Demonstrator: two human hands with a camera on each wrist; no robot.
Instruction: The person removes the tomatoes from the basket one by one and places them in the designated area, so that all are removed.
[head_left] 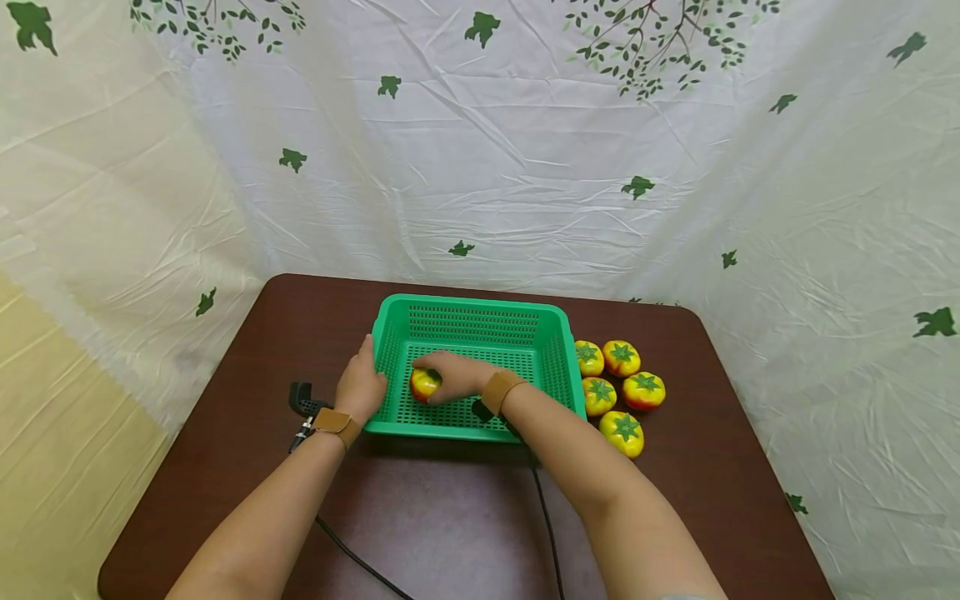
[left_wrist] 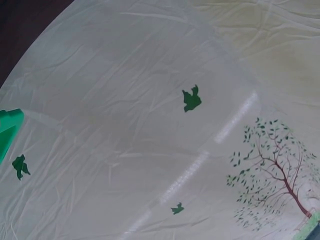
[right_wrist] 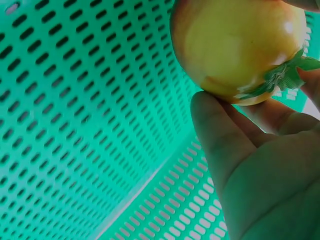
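Observation:
A green plastic basket (head_left: 468, 305) with slotted walls sits on the table. My left hand (head_left: 362, 387) grips its left rim, the thumb on the inner side and the other fingers along the outside. Inside the basket, toward its left, my right hand (head_left: 459, 375) holds a yellow-and-red fruit (head_left: 423, 384) with a green leafy top. The right wrist view shows this fruit (right_wrist: 235, 45) close up, with fingertips (right_wrist: 205, 102) against its underside. Only a corner of the basket (left_wrist: 10, 127) enters the left wrist view, where the left hand is out of frame.
Several similar fruits (head_left: 622, 433) lie in a cluster just right of the basket. A dark cable (head_left: 545, 508) runs across the front of the brown table (head_left: 720, 467). White leaf-patterned cloth (head_left: 495, 167) hangs behind and at both sides.

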